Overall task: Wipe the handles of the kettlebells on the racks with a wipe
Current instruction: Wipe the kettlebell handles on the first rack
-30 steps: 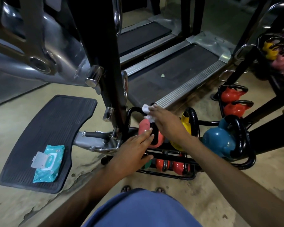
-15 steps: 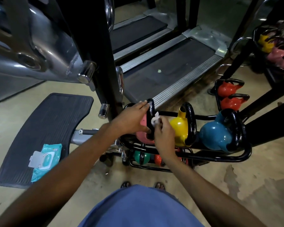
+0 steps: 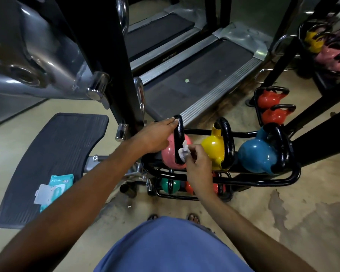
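— Where is the wipe [image 3: 183, 151]?
— Bunched in the right hand [image 3: 198, 163], pinched against the lower part of the black handle [image 3: 178, 132] of the pink kettlebell [image 3: 169, 152], leftmost on the rack [image 3: 263, 181]
— And the left hand [image 3: 155, 136]?
— Fingers nearly straight, tips resting on top of that handle, gripping nothing
— Any writing?
— Lettering on the treadmill [image 3: 204, 75] rail and a label on the teal wipes pack [image 3: 56, 188], both too blurred to read
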`<act>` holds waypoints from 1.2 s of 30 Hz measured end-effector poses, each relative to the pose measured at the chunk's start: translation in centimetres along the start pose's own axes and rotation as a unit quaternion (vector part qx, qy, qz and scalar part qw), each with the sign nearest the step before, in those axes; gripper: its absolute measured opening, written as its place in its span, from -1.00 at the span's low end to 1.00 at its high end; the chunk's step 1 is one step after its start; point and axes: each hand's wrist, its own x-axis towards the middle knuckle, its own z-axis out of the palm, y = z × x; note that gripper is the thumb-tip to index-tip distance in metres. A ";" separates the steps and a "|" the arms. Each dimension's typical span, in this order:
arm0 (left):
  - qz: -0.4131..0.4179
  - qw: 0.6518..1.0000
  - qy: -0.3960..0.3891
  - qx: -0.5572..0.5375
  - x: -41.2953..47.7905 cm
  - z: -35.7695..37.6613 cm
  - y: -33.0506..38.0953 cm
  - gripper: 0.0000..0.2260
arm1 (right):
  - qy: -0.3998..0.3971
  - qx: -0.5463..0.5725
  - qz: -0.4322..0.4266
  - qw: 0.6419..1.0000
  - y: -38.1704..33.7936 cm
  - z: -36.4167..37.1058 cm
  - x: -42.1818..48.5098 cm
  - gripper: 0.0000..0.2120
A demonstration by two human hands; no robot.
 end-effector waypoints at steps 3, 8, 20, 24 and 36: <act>-0.009 0.998 0.044 -0.042 0.9 -0.6 0.2 -0.58 | 0.040 -0.083 -0.126 0.988 1.0 0.5 -0.8 -0.81; -0.019 0.996 0.047 -0.077 1.9 -1.5 1.2 -0.55 | -0.046 -0.330 -0.442 0.833 3.7 -0.2 0.8 -0.82; -0.001 0.999 0.026 -0.033 2.6 -1.8 0.6 -0.65 | -0.215 -0.533 -0.542 0.614 0.7 -1.8 3.6 -0.71; -0.015 0.997 0.003 -0.072 2.5 -0.7 0.8 -0.49 | -0.151 -0.413 -0.531 0.724 1.7 -3.4 3.7 -0.84; 0.015 0.996 -0.006 -0.085 1.1 -0.3 1.0 -0.29 | -0.027 0.192 0.207 0.959 -1.6 1.8 6.6 -0.74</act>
